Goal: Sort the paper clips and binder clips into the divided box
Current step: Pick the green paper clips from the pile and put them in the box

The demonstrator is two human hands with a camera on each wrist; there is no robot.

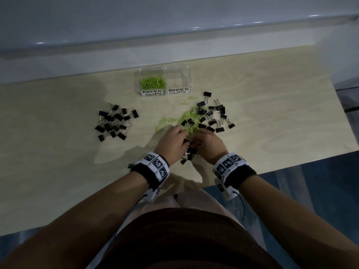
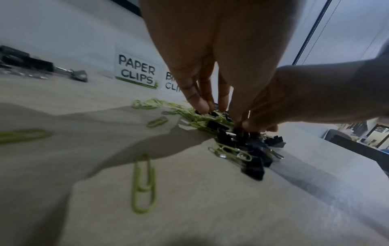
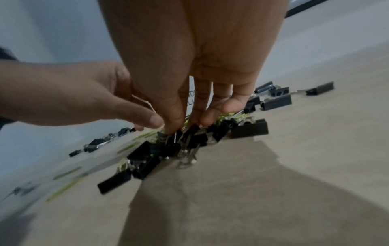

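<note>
**Sorting status: paper clips part done, binder clips not started**

The divided box holds green paper clips in its left compartment; the right one looks empty. A set-aside group of binder clips lies left on the desk. Your left hand and right hand work the near edge of the mixed pile, fingertips pinching binder clips there.

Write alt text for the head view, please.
Both hands, left hand and right hand, pick at mixed black binder clips and green paper clips on a table; behind stands a labelled divided box.
</note>
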